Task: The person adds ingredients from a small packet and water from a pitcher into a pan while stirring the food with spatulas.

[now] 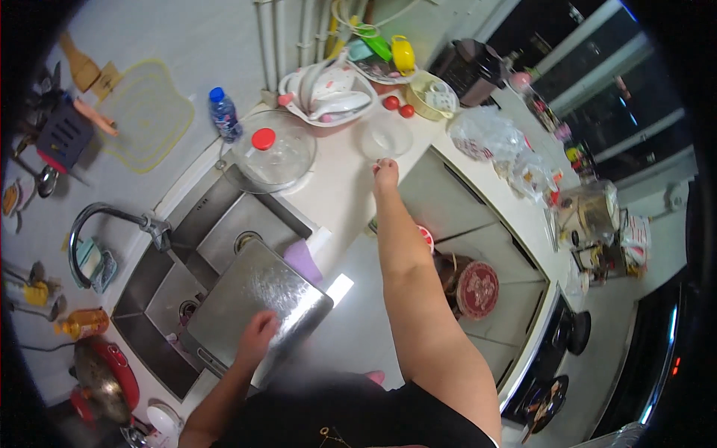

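Observation:
My right hand [386, 172] reaches over the white counter, its curled fingers at the near rim of a translucent plastic bowl [386, 137]; whether they grip the rim is hard to tell. Above the metal cutting board [255, 302], which lies across the sink, is my left hand [260, 333], slightly blurred, with nothing visible in it. Two tomatoes [391, 102] rest beyond the bowl. A glass lid with a red knob [263, 139] lies left of the bowl, near a white basket [327, 92] holding dishes.
A double sink [168, 291] with a faucet [112, 213] is at left. A purple cloth [302, 261] hangs at its edge. Plastic bags [493, 137] lie on the right counter, with a black stove [543, 358] nearer me. A round red-topped stool or container [477, 290] stands below.

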### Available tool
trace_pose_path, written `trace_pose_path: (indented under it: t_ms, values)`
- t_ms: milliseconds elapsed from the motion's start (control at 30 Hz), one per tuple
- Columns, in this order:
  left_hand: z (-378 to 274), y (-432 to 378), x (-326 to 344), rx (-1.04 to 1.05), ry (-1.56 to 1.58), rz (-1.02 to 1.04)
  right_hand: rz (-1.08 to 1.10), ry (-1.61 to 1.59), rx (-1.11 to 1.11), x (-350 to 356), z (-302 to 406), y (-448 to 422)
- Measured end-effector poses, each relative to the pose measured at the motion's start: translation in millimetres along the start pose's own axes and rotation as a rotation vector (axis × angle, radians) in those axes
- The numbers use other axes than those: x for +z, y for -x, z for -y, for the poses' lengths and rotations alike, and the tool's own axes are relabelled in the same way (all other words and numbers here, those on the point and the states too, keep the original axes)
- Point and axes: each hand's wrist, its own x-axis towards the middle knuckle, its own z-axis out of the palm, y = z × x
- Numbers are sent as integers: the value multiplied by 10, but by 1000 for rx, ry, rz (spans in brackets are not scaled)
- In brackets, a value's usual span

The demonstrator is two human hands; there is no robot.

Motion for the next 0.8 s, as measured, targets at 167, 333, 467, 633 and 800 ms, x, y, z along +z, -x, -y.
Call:
trace_pose_path:
  t_ms: [167, 333, 467, 633, 800]
  values:
    - [-518, -935, 1122, 485, -292, 144, -60, 223, -151, -665, 180, 794]
    - [-886, -714, 2418, 296, -83, 339, 26, 183, -168, -1505, 844, 2127]
    - [-913, 353, 3296, -9, -7, 446, -135, 139, -267, -2491, 1416, 3070]
    - [-541, 1577, 4107, -78, 1, 642, -405, 420, -508, -3678, 2173, 4181]
    - [-90, 2435, 4718, -113, -175, 769, -560, 258, -346, -4547, 2497, 5003]
